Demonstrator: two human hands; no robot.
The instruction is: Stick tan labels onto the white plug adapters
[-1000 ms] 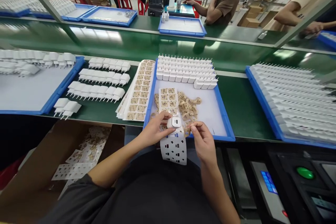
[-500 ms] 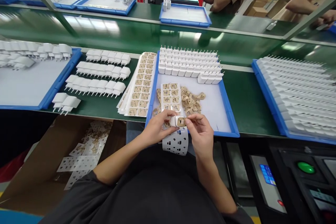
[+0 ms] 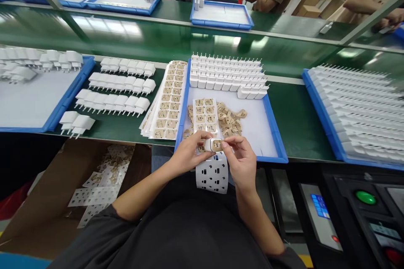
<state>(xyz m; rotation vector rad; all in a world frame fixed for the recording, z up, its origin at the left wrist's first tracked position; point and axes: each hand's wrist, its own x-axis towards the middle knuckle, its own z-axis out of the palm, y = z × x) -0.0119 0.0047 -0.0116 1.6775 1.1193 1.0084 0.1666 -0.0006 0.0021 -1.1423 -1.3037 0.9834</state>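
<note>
Between my two hands, at the near edge of a blue tray (image 3: 274,134), is a white plug adapter (image 3: 208,144) with its end face toward me. My left hand (image 3: 191,150) grips its body from the left. A tan sticker (image 3: 217,145) covers the end face, and my right hand (image 3: 241,157) pinches the sticker's right edge between thumb and fingertips. Just behind, a sticker sheet (image 3: 205,113) lies in the tray beside a heap of tan peeled pieces (image 3: 232,119). A white punched strip (image 3: 212,174) hangs below my hands.
Rows of white adapters (image 3: 224,73) stand at the tray's back. Left of it lie a stack of sticker sheets (image 3: 170,101) and more adapter rows (image 3: 113,103). A full tray (image 3: 362,113) is on the right; a cardboard box (image 3: 38,206) with scraps sits below left. Two people work opposite.
The view has shifted slightly. My hands stay around the adapter, with the sticker seeming to lie flatter against its face. The punched strip hangs a little lower.
</note>
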